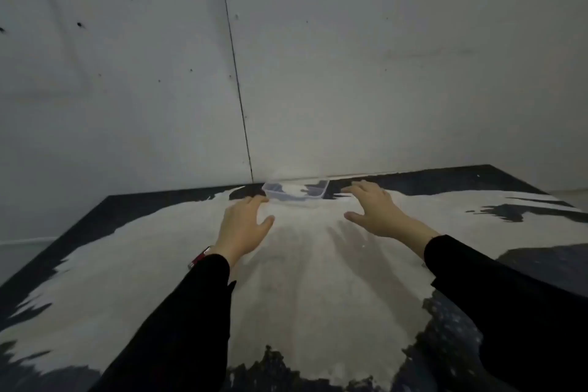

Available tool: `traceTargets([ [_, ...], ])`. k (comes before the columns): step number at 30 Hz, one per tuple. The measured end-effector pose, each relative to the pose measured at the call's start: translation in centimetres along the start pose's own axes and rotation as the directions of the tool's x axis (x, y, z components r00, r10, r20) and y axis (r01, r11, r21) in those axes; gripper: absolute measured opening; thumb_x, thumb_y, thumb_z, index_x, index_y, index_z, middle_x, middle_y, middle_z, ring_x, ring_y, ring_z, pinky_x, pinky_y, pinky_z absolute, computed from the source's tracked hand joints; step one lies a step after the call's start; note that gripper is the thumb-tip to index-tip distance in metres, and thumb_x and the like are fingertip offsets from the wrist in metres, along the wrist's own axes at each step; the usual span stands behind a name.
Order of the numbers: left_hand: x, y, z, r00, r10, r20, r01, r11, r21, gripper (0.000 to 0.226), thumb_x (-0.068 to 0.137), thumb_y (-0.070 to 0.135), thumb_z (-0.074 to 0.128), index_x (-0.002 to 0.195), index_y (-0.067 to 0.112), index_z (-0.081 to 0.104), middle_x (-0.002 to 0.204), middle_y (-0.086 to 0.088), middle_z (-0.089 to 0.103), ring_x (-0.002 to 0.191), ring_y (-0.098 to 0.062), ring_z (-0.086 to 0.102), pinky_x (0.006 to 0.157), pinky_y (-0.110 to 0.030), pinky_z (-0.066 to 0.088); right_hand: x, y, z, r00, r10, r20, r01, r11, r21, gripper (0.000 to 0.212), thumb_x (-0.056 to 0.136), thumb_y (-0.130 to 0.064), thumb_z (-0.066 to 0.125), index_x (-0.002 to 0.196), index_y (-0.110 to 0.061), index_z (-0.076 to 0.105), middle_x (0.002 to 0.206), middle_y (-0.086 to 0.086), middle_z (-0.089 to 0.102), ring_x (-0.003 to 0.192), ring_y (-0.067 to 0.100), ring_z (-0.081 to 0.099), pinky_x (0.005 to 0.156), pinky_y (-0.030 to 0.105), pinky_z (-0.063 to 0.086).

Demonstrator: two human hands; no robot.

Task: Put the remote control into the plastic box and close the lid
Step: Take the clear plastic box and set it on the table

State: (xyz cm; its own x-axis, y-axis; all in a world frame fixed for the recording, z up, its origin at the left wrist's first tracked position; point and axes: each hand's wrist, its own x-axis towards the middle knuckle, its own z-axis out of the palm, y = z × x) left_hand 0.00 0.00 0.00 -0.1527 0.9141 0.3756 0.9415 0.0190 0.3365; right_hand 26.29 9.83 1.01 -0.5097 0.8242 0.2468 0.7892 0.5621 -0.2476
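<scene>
Head view: a clear plastic box (296, 191) sits at the far edge of the table (318, 280), against the wall (350, 73). The left hand (243, 226) reaches toward the box's near left corner, fingers spread and holding nothing. The right hand (375, 208) hovers just right of the box, likewise spread and unladen. Both wear black sleeves (178, 321). The remote control cannot be made out.
</scene>
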Motion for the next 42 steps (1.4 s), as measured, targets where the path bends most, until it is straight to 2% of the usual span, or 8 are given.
traceTargets([
  [5,-2.7,-0.7,3.8,0.995,-0.096,0.030,0.097,0.995,-0.033,0.042,0.086,0.034,0.053,0.126,0.020,0.052,0.129,-0.004,0.055,0.116,-0.023,0.051,0.101,-0.037,0.039,2.1,-0.4,3.6,0.990,0.132,0.050,-0.141,0.934,0.329,0.048,0.088,-0.027,0.060,0.131,-0.011,0.048,0.139,0.012,0.049,0.128,0.027,0.043,0.105,0.036,0.033],
  [12,-3.1,-2.4,6.5,0.995,-0.092,-0.049,0.090,0.996,-0.028,0.035,0.087,0.037,0.051,0.115,0.018,0.059,0.118,-0.001,0.059,0.108,-0.020,0.051,0.095,-0.035,0.040,9.1,-1.8,7.2,0.876,0.464,0.136,-0.397,0.531,0.749,0.050,0.086,-0.037,0.059,0.125,-0.009,0.045,0.116,0.017,0.059,0.084,0.029,0.064,0.075,0.040,0.054],
  [15,-2.9,-2.4,6.8,0.994,-0.078,-0.075,0.080,0.997,0.018,0.034,0.086,0.040,0.048,0.112,0.020,0.058,0.116,0.001,0.058,0.107,-0.019,0.050,0.091,-0.034,0.038,11.3,-1.6,8.1,0.854,0.505,0.123,-0.423,0.539,0.728,0.045,0.081,-0.047,0.057,0.109,-0.013,0.049,0.098,0.011,0.065,0.057,0.018,0.061,0.046,0.026,0.045],
  [20,-2.7,-2.6,6.9,0.994,-0.077,-0.075,0.079,0.996,0.028,0.034,0.084,0.041,0.047,0.109,0.021,0.057,0.113,0.002,0.058,0.106,-0.019,0.049,0.089,-0.034,0.037,12.3,-0.8,9.0,0.842,0.531,0.096,-0.442,0.578,0.686,0.016,0.081,-0.032,0.056,0.076,-0.017,0.056,0.068,0.008,0.068,0.051,0.021,0.061,0.044,0.024,0.047],
  [28,-2.9,-2.1,5.9,0.973,-0.147,-0.179,0.164,0.983,0.082,0.027,0.085,0.028,0.048,0.106,0.018,0.061,0.113,-0.002,0.062,0.109,-0.022,0.054,0.111,-0.044,0.022,5.1,0.3,6.0,0.809,0.563,0.168,-0.481,0.471,0.739,0.034,0.085,-0.011,0.055,0.118,-0.005,0.054,0.076,0.010,0.059,0.052,0.020,0.061,0.035,0.026,0.054],
  [33,-4.9,-1.9,4.0,0.902,-0.222,-0.370,0.287,0.949,0.132,0.027,0.084,0.015,0.051,0.109,0.018,0.061,0.114,-0.006,0.060,0.111,-0.026,0.049,0.105,-0.050,0.028,-1.1,0.9,3.9,0.836,0.513,0.194,-0.480,0.512,0.713,0.045,0.086,-0.007,0.052,0.131,-0.007,0.048,0.076,0.013,0.060,0.035,0.016,0.056,0.032,0.022,0.046],
  [38,-5.8,-3.5,2.0,0.893,-0.382,-0.240,0.440,0.853,0.282,0.035,0.088,0.014,0.045,0.122,0.013,0.054,0.120,-0.012,0.058,0.113,-0.031,0.048,0.103,-0.047,0.026,-4.6,0.1,3.3,0.879,0.438,0.188,-0.440,0.595,0.672,0.045,0.088,-0.007,0.049,0.133,-0.010,0.049,0.066,0.010,0.059,0.048,0.022,0.056,0.043,0.026,0.051],
  [42,-5.8,-4.8,1.6,0.903,-0.394,-0.171,0.428,0.860,0.277,0.030,0.092,0.008,0.041,0.115,0.010,0.060,0.116,-0.017,0.059,0.109,-0.035,0.049,0.095,-0.044,0.034,-5.9,-0.6,3.4,0.917,0.377,0.126,-0.354,0.633,0.688,0.045,0.090,-0.008,0.052,0.134,-0.013,0.048,0.087,0.015,0.064,0.056,0.020,0.059,0.059,0.033,0.055],
])
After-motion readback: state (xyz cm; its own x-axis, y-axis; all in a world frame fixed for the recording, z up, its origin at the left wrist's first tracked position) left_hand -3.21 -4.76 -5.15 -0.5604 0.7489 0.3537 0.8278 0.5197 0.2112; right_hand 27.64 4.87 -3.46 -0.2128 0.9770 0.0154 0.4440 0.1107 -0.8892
